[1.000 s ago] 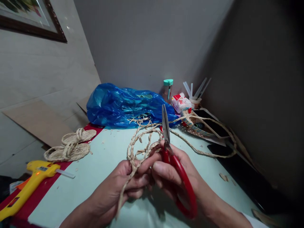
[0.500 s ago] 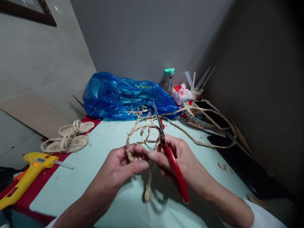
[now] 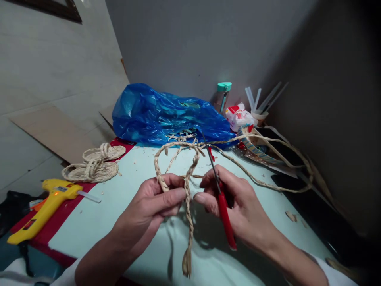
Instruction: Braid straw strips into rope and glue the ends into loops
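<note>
My left hand [image 3: 162, 202] pinches a braided straw cord [image 3: 188, 206] between thumb and fingers. The cord arches into a loop above that hand, and one frayed end hangs down over the table. Just to the right, my right hand [image 3: 232, 198] holds red-handled scissors [image 3: 225, 214] against the palm, blades pointing up and away. Its thumb and forefinger are apart, close to the cord but not visibly gripping it. A longer stretch of cord [image 3: 250, 176] runs in a wide loop across the right of the table.
A blue plastic bag [image 3: 166, 115] lies at the back. Coiled cord bundles [image 3: 95, 169] and a yellow glue gun [image 3: 44, 210] are on the left. At the right are a woven piece [image 3: 258, 153], a cup of glue sticks [image 3: 259, 116] and a black flat object [image 3: 315, 214].
My right hand has let go of the cord and drawn slightly right with the scissors. The loop in my left hand stands taller, and its loose end hangs lower. The view has shifted left.
</note>
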Demonstrator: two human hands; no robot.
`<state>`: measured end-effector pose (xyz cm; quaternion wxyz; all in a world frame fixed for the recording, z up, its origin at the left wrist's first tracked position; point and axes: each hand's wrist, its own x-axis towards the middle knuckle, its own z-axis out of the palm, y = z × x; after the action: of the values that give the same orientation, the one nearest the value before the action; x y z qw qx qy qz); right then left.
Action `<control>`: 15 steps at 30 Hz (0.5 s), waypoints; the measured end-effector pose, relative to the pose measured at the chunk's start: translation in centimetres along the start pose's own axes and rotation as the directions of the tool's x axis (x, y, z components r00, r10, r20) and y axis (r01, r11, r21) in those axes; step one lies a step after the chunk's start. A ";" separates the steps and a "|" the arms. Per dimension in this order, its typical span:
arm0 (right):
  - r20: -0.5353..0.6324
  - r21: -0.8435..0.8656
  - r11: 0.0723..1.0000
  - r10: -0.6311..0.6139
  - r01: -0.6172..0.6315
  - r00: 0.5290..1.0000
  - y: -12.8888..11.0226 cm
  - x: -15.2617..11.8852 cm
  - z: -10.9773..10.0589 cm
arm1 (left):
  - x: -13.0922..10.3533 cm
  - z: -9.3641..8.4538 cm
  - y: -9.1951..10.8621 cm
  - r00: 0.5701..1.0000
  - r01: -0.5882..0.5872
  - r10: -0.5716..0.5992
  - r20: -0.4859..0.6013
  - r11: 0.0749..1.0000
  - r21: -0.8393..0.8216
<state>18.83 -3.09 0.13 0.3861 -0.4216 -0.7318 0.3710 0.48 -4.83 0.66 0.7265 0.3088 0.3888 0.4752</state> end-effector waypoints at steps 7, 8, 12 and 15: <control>0.060 -0.443 0.829 -0.352 0.341 0.934 1.5 0.0 0.0 | 0.4 -0.7 0.9 0.997 -0.079 0.078 -0.017 0.967 -0.243; 0.072 -0.471 0.814 -0.348 0.340 0.935 1.6 0.0 0.1 | 0.4 -0.7 1.0 0.996 -0.087 0.086 -0.018 0.964 -0.251; 0.120 -0.533 0.776 -0.326 0.338 0.938 1.9 0.0 0.1 | 0.2 -0.6 1.1 0.997 -0.083 0.081 -0.020 0.963 -0.256; 0.120 -0.535 0.770 -0.339 0.348 0.933 2.2 0.2 0.2 | 0.0 -0.5 1.1 0.997 -0.077 0.073 -0.027 0.965 -0.250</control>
<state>19.36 -2.14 -1.85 0.3043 -0.3702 -0.8747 0.0726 -0.39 -4.41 1.29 0.7377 0.2248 0.3200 0.5504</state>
